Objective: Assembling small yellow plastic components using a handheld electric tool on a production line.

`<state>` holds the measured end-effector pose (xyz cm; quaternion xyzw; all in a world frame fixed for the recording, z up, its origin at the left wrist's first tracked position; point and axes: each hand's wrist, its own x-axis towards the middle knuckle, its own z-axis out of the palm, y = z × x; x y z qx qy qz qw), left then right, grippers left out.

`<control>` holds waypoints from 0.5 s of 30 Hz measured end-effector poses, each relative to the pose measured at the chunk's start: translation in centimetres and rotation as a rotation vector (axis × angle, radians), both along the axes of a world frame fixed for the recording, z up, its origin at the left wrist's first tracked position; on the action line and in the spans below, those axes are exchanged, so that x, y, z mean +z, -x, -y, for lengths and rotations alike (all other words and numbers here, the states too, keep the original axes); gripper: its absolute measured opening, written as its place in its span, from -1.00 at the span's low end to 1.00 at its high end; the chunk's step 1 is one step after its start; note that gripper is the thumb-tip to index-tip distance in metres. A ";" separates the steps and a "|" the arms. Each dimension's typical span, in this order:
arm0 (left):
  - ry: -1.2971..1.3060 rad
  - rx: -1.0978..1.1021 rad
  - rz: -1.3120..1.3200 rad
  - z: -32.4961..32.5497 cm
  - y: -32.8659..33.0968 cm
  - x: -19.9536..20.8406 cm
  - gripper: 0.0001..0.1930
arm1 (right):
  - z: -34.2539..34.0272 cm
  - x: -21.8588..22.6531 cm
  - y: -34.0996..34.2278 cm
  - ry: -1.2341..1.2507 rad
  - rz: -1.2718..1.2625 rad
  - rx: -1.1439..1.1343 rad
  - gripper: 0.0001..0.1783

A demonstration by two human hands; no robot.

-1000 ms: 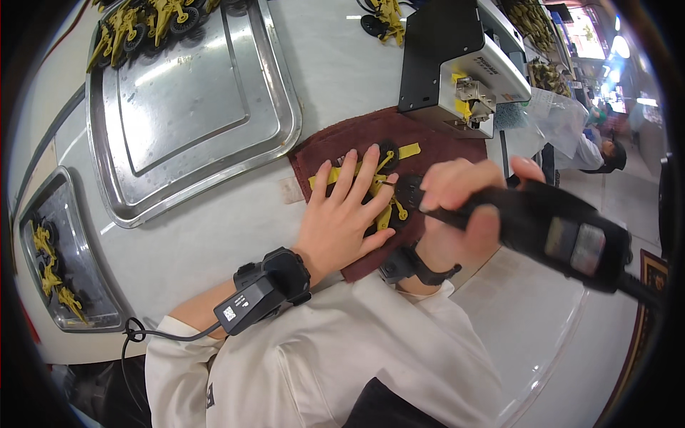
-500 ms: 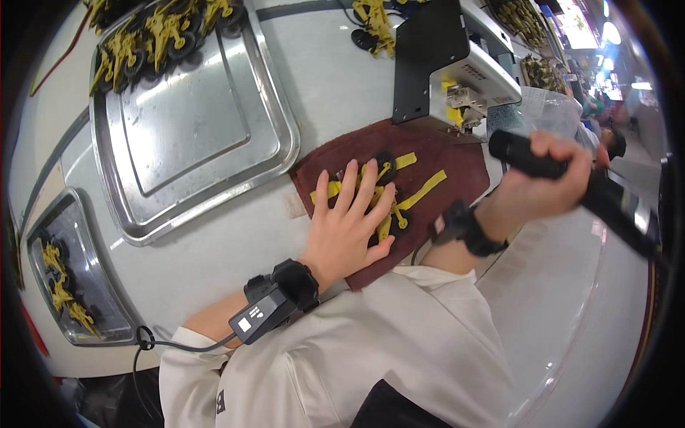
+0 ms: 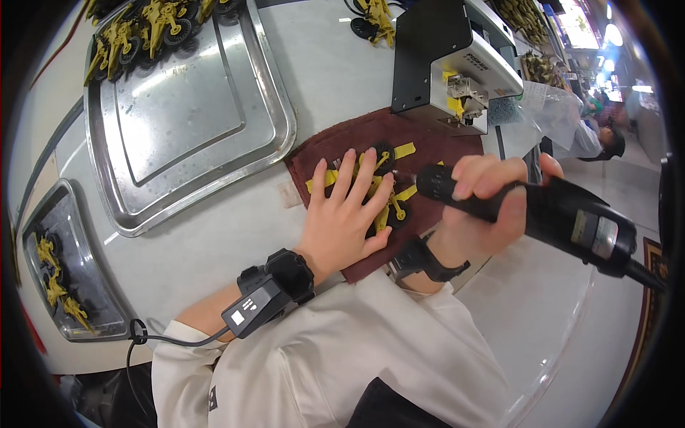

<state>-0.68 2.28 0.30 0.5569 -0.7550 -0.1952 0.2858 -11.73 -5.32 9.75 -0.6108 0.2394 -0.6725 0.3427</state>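
Observation:
My left hand (image 3: 342, 217) lies with its fingers spread over yellow toy vehicle parts with black wheels (image 3: 397, 212), pressing them on a dark red cloth (image 3: 439, 143). Yellow strips (image 3: 404, 150) stick out past my fingertips to the right. In my right hand (image 3: 492, 196) is a black electric screwdriver (image 3: 581, 228), fingers wrapped round its body. Its front end points left, close over the yellow parts beside my left fingertips. Whether the bit touches a screw is too small to tell. My palm hides much of the toy parts.
Behind the cloth stands a black and white screw feeder (image 3: 446, 71). A large metal tray (image 3: 275, 153) with several yellow toy vehicles (image 3: 153, 28) lies at the back left. A smaller tray (image 3: 110, 314) holds more at the left. A clear plastic bag (image 3: 553, 118) is at the right.
My right hand has brought the electric screwdriver left and down from the right side to the toy parts. My left hand stays spread over them.

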 end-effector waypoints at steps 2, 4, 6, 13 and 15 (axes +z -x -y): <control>-0.002 -0.002 -0.004 -0.1 0.0 -0.1 -0.29 | 0.4 -0.1 -0.3 -0.034 0.018 -0.008 -0.38; -0.004 -0.003 -0.008 0.0 0.0 -0.4 -0.28 | 0.9 -0.4 -0.5 -0.074 0.032 -0.026 -0.39; -0.009 -0.021 0.016 0.0 0.0 -0.5 -0.29 | 1.4 -0.9 -0.7 -0.085 0.035 -0.031 -0.40; -0.003 -0.011 -0.024 0.1 -0.1 -0.1 -0.27 | 2.8 -1.9 -1.3 -0.236 0.080 -0.070 -0.46; 0.006 -0.011 -0.022 0.3 0.0 -0.1 -0.26 | 3.3 -2.1 -1.2 -0.276 0.065 0.005 -0.49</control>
